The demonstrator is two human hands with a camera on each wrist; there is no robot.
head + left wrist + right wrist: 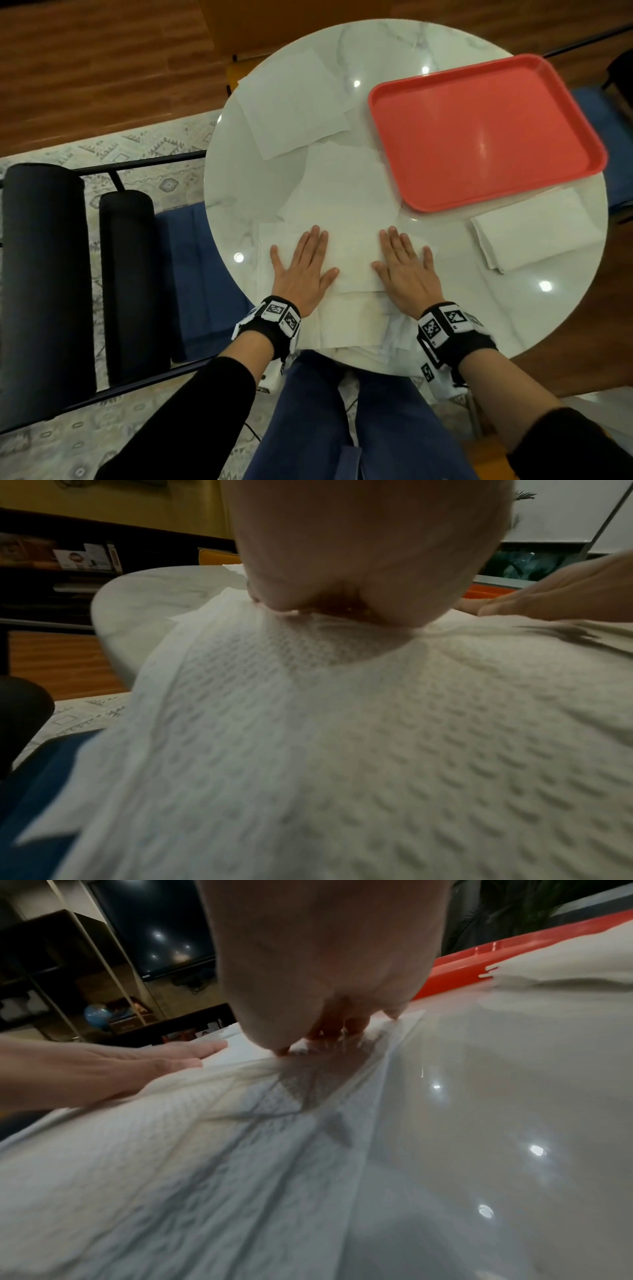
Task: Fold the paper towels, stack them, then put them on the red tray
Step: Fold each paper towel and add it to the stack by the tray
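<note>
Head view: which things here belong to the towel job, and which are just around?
Job: paper towel under left hand and right hand; folded stack; unfolded towels; red tray.
Around: marble table; black chair; rug.

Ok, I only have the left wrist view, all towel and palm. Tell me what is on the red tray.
Observer: Nothing. The red tray is bare in the head view.
Operator: Say where the folded ones are.
Observer: A folded stack lies on the marble table, just in front of the tray on its right side.
Operator: Report the right hand.
Observer: The right hand lies flat with straight fingers on the paper towel, beside the left hand, which lies flat the same way.
</note>
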